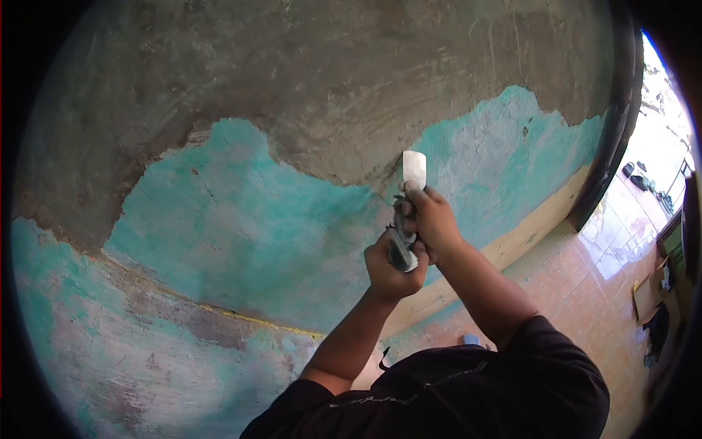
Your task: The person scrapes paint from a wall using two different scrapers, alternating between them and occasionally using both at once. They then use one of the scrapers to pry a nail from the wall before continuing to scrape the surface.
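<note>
Both of my hands are closed around a scraper with a wide pale blade (414, 167) and a dark grip (400, 249). My right hand (434, 223) is the upper one, its fingers near the base of the blade. Lower down, my left hand (393, 272) wraps the butt of the grip. The blade points up and overlaps the ragged edge between turquoise paint (292, 219) and bare grey-brown plaster (329, 80) on the wall. Part of the grip is hidden by my fingers.
A pale band (548, 201) runs along the wall's base above a tiled floor (563, 274). At right stands a dark door frame (618, 139), with shoes (638, 179) outside it. Cardboard (649, 296) lies at the far right.
</note>
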Motion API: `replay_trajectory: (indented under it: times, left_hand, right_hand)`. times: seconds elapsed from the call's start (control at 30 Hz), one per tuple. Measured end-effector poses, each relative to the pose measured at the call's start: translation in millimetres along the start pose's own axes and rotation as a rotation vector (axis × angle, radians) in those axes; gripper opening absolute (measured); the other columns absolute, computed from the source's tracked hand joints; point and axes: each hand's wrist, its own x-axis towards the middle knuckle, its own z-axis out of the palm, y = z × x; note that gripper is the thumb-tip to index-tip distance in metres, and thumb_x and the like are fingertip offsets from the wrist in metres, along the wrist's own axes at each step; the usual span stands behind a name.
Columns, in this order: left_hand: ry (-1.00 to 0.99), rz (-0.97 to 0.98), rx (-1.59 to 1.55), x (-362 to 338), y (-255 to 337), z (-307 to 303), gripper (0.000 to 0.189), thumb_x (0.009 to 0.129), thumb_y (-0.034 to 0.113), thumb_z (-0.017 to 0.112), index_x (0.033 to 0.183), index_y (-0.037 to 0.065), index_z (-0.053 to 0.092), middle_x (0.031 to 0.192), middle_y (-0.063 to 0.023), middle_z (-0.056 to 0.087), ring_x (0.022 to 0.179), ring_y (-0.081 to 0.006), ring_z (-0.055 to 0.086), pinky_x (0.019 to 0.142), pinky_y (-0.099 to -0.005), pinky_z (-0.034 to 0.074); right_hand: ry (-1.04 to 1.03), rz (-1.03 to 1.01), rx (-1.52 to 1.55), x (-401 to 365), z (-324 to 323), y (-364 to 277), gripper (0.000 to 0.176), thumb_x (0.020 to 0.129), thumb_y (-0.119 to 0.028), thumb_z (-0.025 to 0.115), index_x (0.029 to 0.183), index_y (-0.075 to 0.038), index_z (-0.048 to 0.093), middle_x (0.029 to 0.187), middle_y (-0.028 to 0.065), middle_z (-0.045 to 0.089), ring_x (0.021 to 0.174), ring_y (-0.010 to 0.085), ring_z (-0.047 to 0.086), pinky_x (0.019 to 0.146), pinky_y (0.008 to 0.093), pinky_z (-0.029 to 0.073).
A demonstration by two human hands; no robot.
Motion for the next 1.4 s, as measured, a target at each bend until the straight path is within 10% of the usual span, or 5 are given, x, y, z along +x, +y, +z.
replay_trajectory:
  times: [0.8,0.93,1.4]
  left_hand:
    - [-0.045,0.033,0.092,6.9,7.6,1.3,0.017,0.072,0.01,0.065,0.082,-0.001,0.058,0.064,-0.01,0.061,0.056,-0.0167,0.063,0.054,-0.0274,0.049]
    - [-0.175,-0.047,-0.042,-33.6,-8.6,1.4,0.031,0.074,-0.001,0.06,0.104,-0.002,0.054,0.081,-0.0029,0.057,0.075,-0.0086,0.053,0.067,-0.0238,0.046]
    - [-0.087,-0.231,-0.254,-48.5,-22.5,38.9,0.038,0.081,0.01,0.066,0.114,-0.004,0.053,0.095,-0.0108,0.064,0.086,-0.014,0.061,0.073,-0.0266,0.048]
  right_hand:
    - [0.091,0.042,-0.055,-23.7,-2.6,-12.2,0.021,0.094,-0.025,0.049,0.101,-0.005,0.053,0.069,0.0007,0.05,0.044,0.0045,0.037,0.038,0.0206,0.032]
    - [0.044,0.068,0.131,-40.8,-27.6,10.6,0.021,0.093,-0.022,0.047,0.106,-0.006,0.05,0.072,0.0033,0.051,0.043,0.0057,0.038,0.036,0.0205,0.032]
    - [-0.268,-0.139,0.002,-47.2,-87.2,7.2,0.048,0.086,-0.012,0.04,0.133,-0.004,0.035,0.093,0.0074,0.052,0.072,0.0134,0.052,0.067,0.0295,0.048]
